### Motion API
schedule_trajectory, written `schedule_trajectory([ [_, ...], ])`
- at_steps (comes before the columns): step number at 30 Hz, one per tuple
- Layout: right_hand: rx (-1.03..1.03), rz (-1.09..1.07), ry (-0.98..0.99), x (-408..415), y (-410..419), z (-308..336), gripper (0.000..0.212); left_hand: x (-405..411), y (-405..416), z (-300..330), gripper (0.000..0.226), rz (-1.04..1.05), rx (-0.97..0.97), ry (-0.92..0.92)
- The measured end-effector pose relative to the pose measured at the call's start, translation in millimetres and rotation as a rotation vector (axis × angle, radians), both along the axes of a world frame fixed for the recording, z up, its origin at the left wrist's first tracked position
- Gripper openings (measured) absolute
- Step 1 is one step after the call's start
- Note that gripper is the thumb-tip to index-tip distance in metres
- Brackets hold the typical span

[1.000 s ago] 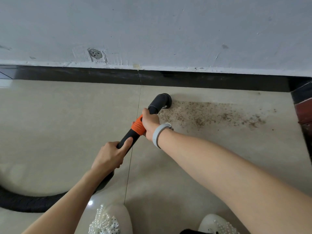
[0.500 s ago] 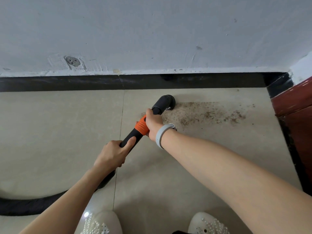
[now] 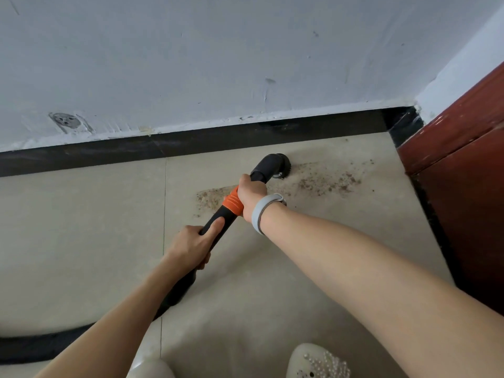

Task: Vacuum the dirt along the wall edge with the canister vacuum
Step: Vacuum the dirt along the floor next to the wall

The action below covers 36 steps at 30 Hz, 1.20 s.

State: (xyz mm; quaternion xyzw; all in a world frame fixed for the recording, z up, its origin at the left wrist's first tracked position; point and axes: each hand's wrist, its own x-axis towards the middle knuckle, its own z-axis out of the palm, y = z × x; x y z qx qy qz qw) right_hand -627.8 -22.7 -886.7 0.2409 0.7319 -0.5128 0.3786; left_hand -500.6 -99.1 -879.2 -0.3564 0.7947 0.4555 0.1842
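A black vacuum wand (image 3: pixel 218 222) with an orange collar (image 3: pixel 232 203) slants up across the beige floor tiles. Its round nozzle (image 3: pixel 274 166) rests on the floor close to the black skirting (image 3: pixel 191 143). My right hand (image 3: pixel 252 195), with a grey wristband, grips the wand just above the orange collar. My left hand (image 3: pixel 192 245) grips it lower down. Brown dirt (image 3: pixel 327 182) is scattered to the right of the nozzle, and a smaller patch (image 3: pixel 208 199) lies left of my right hand. The black hose (image 3: pixel 41 346) trails off to the lower left.
A dark red wooden door or panel (image 3: pixel 469 192) closes off the right side at the corner. The white wall (image 3: pixel 218 64) runs along the back. My two pearl-trimmed white shoes (image 3: pixel 319 362) stand at the bottom edge.
The view has swung so the corner and red panel come further into sight. The nozzle has pushed right into the dirt, leaving a patch of it behind on the left.
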Motion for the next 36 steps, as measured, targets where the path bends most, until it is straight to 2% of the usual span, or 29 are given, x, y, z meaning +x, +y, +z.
schedule_trajectory([
  [20,0.132,-0.195,0.064,-62.7,91.0,-2.5,0.037,-78.4,74.6,-11.4,0.053,-0.159,0.128,0.024],
  [26,0.063,-0.298,0.054,-83.3,122.9,-2.8,0.029,-104.1,99.5,-15.0,0.054,-0.209,0.137,0.031],
  [31,0.065,-0.322,0.046,-96.0,140.9,-4.8,0.036,-118.8,112.2,-17.6,0.053,-0.250,0.135,0.036],
  [36,0.065,-0.387,0.053,-107.7,158.3,-5.5,0.031,-133.3,125.0,-19.0,0.054,-0.289,0.153,0.030],
])
